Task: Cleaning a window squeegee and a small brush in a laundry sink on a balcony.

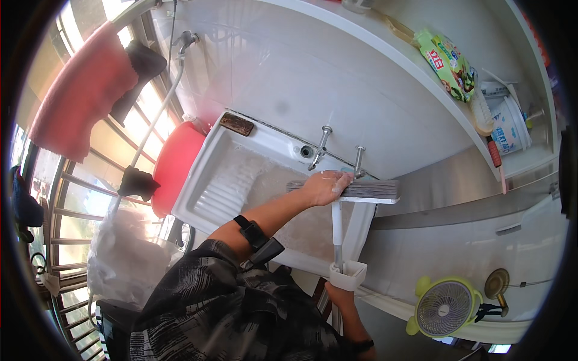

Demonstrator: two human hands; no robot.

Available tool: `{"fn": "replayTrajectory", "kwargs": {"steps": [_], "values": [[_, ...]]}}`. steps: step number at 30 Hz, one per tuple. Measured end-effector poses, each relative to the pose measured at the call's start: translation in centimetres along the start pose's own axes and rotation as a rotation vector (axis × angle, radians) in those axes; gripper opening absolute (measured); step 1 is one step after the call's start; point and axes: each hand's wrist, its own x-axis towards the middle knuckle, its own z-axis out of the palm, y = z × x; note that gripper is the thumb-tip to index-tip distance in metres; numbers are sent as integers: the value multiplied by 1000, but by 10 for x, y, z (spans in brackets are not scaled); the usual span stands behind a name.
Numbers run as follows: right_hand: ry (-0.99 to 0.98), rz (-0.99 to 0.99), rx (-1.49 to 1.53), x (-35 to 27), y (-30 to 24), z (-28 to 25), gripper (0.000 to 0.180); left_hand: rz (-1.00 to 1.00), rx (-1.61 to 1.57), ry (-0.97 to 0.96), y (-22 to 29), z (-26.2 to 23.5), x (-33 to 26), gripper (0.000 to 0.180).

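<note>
On my feed, mop head (377, 189) at three o'clock, over the sink (361, 231) edge; left hand (327, 188) laid across it; right hand (341, 295) at five, by white collar (349, 277); closure of either, I cannot tell.

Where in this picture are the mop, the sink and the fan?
Mop (379, 189): head view, on its grey head.
Sink (206, 167): head view, on its left rim.
Fan (444, 308): head view, on its front grille.
</note>
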Motion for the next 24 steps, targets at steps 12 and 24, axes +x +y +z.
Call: {"fn": "replayTrajectory", "kwargs": {"steps": [12,24], "values": [[57,-33,43,-17,12,7,42,171,64,-56,-36,0,-2,44],[306,-187,-75,-16,14,7,41,229,238,-191,-117,13,-3,40]]}}
